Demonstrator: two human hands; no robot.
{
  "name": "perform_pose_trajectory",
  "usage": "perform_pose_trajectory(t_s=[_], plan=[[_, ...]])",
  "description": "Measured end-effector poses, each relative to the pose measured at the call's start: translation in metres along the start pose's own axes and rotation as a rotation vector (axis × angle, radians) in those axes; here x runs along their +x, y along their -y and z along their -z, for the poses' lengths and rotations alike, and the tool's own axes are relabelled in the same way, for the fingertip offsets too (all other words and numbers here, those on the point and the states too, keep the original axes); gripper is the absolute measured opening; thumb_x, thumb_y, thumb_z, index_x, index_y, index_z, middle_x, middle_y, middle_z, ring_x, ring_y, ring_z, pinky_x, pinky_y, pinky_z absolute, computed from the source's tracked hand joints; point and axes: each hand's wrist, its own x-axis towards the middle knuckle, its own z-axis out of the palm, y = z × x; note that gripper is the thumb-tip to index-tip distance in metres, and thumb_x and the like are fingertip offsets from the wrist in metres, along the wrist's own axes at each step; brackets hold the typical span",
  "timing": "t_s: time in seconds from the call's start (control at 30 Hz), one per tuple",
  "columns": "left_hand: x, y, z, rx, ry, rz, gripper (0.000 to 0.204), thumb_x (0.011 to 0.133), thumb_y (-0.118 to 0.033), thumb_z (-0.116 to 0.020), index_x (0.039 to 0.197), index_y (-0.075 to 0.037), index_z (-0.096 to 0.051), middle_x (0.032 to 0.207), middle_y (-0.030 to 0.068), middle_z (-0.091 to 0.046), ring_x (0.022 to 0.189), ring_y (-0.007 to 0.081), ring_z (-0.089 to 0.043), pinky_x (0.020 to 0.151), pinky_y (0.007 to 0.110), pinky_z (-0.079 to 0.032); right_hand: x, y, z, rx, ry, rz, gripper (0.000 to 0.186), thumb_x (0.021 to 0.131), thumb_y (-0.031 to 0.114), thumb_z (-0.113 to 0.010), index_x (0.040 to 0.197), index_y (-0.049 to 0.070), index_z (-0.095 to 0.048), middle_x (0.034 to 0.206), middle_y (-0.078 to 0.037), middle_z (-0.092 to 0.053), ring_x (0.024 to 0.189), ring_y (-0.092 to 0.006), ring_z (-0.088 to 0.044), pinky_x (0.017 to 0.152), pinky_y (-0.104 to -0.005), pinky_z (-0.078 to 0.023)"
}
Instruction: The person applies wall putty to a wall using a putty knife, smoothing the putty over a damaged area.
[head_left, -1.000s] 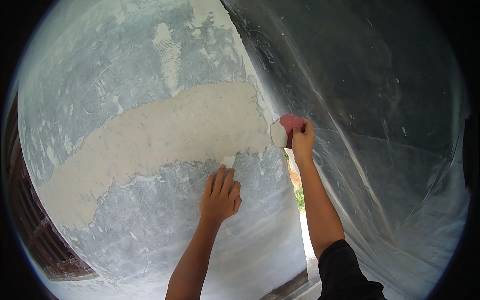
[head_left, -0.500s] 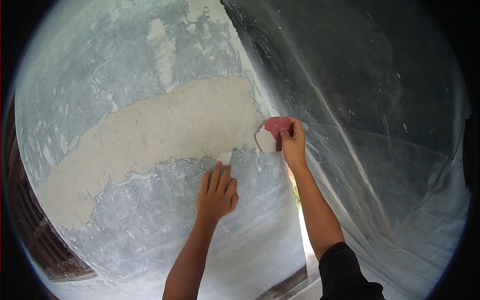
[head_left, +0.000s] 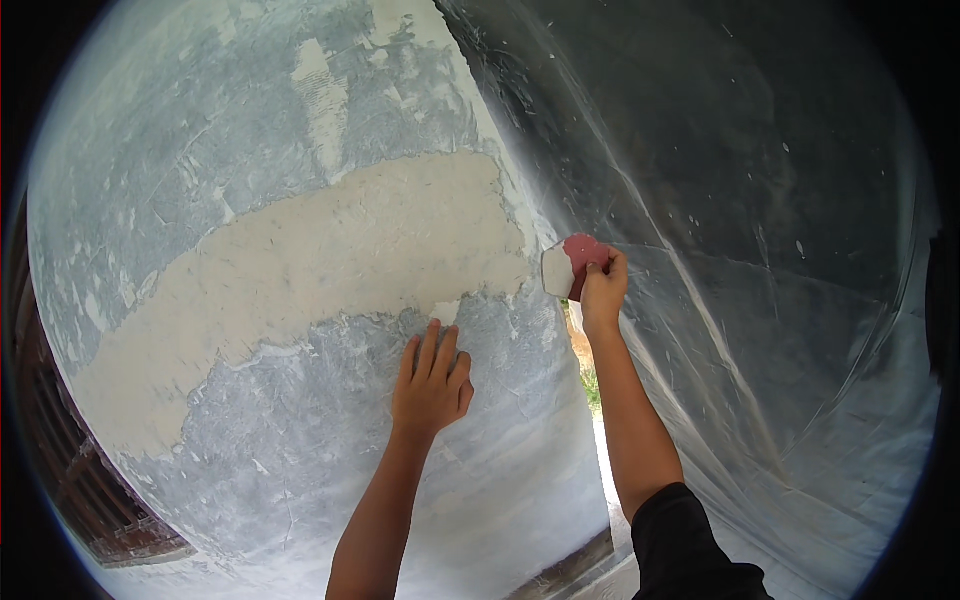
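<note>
A broad band of cream filler (head_left: 340, 240) runs across the grey-blue wall (head_left: 390, 500), with ragged edges. My right hand (head_left: 604, 290) is closed on a small red scraper (head_left: 587, 252), its blade side coated with pale filler. The scraper is at the wall's right edge, just past the end of the band. Below the band, my left hand (head_left: 432, 385) lies with fingers stretched out on the wall, holding nothing. Its fingertips are by a small pale patch (head_left: 446, 312) at the band's lower edge.
Dark, creased plastic sheeting (head_left: 760, 200) hangs to the right of the wall. A narrow bright gap with greenery (head_left: 589, 385) shows between wall and sheeting. At the far left is a brown slatted frame (head_left: 75, 460).
My right hand has moved the scraper rightward, off the end of the cream band to the wall's edge. The left hand stays in nearly the same place.
</note>
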Motion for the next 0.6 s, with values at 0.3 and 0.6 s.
perform_pose_trajectory(t_s=[0.3,0.6], plan=[[0.002,0.0,-0.003,-0.033,-0.006,0.003,0.022,0.08,-0.015,-0.057,0.101,-0.008,-0.056,0.132,0.0154,-0.056,0.131,0.0365,-0.048,0.104,0.053,-0.038,-0.015,-0.024,0.008,-0.088,-0.109,-0.127,0.026,0.085,0.003,-0.053,0.111,-0.002,-0.055,0.101,-0.017,-0.066,0.094,-0.0264,-0.063,0.088,-0.0361,-0.047],[-0.011,-0.014,0.005,-0.141,0.004,0.041,0.021,0.078,-0.015,-0.059,0.098,-0.008,-0.06,0.127,0.0141,-0.058,0.133,0.0343,-0.045,0.105,0.053,-0.036,-0.077,-0.003,0.086,-0.03,0.024,-0.263,0.021,0.089,0.002,-0.052,0.11,0.0,-0.051,0.107,-0.013,-0.059,0.099,-0.0193,-0.057,0.09,-0.0334,-0.044]])
